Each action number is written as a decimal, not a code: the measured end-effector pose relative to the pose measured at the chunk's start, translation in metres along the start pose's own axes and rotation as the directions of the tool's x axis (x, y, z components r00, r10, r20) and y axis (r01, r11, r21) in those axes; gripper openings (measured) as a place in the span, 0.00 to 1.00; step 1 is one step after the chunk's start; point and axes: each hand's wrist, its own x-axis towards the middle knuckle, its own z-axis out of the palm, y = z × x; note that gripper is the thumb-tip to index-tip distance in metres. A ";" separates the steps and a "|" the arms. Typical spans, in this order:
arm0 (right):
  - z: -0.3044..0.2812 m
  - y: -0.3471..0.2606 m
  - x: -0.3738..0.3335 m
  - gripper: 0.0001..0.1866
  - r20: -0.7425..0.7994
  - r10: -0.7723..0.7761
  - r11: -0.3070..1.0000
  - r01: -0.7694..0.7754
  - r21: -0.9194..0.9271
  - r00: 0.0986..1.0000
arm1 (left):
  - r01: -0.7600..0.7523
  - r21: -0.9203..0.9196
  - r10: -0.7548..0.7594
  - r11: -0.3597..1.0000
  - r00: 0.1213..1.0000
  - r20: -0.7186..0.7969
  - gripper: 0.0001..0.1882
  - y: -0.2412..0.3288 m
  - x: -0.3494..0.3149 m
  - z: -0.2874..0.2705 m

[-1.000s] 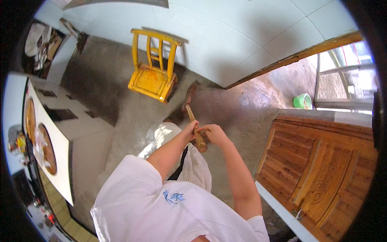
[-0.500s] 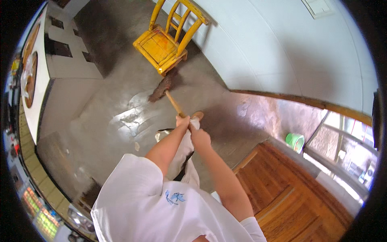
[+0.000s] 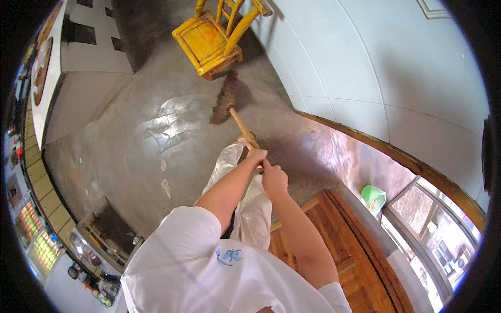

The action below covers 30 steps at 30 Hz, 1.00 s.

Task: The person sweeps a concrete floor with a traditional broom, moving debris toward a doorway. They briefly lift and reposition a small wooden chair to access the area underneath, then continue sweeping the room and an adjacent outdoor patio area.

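The person has a broom (image 3: 238,120) down on the floor (image 3: 120,161), on the near side of the yellow chair (image 3: 203,46), which serves as the landmark here. The broom head (image 3: 225,101), dark brown and spread like a fan, lies flat just short of the chair's nearest foot; whether its far tip touches that foot cannot be told. The handle runs from there back toward the person, away from the chair.

The left hand (image 3: 256,156) is wrapped round the handle, fingers curled in with no visible gap. The right hand (image 3: 275,180), farther from the chair, is closed near the handle's end, one finger lying straighter toward the left hand; the end itself is hidden.

The step in hand looks like a sweeping stroke beside the chair. Pale patches (image 3: 163,166) show on the floor to the near left of the chair, perhaps loose bits, perhaps marks. A green bucket (image 3: 373,198) stands well to the chair's near right.

As a judgement, the next move calls for the head to stay low and clear the chair's foot, the left hand guiding and the right steadying the end
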 end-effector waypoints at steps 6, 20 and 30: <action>-0.009 0.047 -0.053 0.15 -0.043 0.019 1.000 -0.019 -0.005 0.999 | -0.035 0.159 0.020 0.987 0.995 0.094 0.54 -0.030 -0.032 0.051; 0.054 0.147 0.031 0.27 0.116 -0.080 0.553 -0.053 0.831 0.990 | -0.198 0.652 0.353 0.731 0.929 -0.113 0.39 -0.001 0.009 0.094; 0.057 0.225 -0.101 0.27 -0.061 0.024 0.824 0.015 0.567 0.998 | -0.174 0.471 0.186 0.865 0.982 0.021 0.37 -0.108 -0.075 0.179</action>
